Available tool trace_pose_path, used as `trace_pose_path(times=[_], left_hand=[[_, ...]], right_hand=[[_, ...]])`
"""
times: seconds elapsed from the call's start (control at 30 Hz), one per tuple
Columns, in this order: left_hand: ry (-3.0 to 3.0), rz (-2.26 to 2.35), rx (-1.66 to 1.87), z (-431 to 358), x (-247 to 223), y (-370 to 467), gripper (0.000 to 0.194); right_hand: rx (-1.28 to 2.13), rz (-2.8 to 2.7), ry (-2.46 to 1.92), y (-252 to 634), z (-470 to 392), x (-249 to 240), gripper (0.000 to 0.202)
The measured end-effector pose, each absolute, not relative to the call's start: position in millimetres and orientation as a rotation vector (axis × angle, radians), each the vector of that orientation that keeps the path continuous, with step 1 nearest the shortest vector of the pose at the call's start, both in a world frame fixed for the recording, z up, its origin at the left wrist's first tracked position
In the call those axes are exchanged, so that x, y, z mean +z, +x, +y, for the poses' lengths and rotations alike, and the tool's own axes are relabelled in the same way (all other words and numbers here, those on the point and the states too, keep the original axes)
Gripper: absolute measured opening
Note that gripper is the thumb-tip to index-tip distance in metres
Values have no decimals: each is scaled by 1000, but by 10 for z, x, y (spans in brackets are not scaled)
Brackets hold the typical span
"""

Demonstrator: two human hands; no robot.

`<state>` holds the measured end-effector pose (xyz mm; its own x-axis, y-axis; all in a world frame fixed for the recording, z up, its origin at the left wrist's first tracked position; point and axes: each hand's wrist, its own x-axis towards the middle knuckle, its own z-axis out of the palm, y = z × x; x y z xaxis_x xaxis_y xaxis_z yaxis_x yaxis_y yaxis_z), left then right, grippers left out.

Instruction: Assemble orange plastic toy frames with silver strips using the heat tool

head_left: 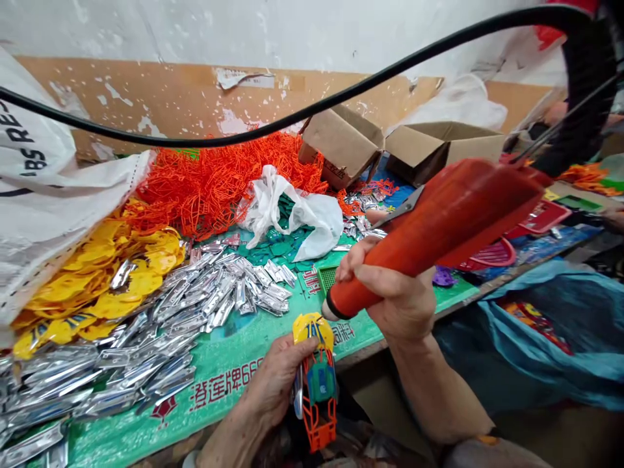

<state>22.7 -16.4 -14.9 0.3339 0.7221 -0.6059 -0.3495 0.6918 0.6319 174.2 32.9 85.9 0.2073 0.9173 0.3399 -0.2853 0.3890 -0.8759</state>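
The left hand (273, 377) is gripping the toy (322, 380) by the front edge of the table (114, 435), the right hand (397, 296) is gripping the red tool (439, 224), its tip (329, 309) is pointing at the yellow part (303, 328), and keeping both still is likely helping.

Cool, even light fills the room, brightest on the pale wall (292, 32) well beyond the left hand's fingers (303, 351). Sharp glints speckle the silver pieces (219, 289) left of those fingers. Below them, shadow dulls detail; far right, shapes look smeared, stretched.
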Motion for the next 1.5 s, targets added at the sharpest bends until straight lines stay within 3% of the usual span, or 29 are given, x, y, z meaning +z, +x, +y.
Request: trace_pose_path(times=[1.3, 1.5], left_hand=[[655, 1078, 823, -295, -166, 229, 35], [561, 1024, 776, -273, -148, 206, 34]], right_hand=[[1033, -1122, -714, 1568, 284, 747, 16], [729, -1013, -826, 1906, 433, 755, 10]])
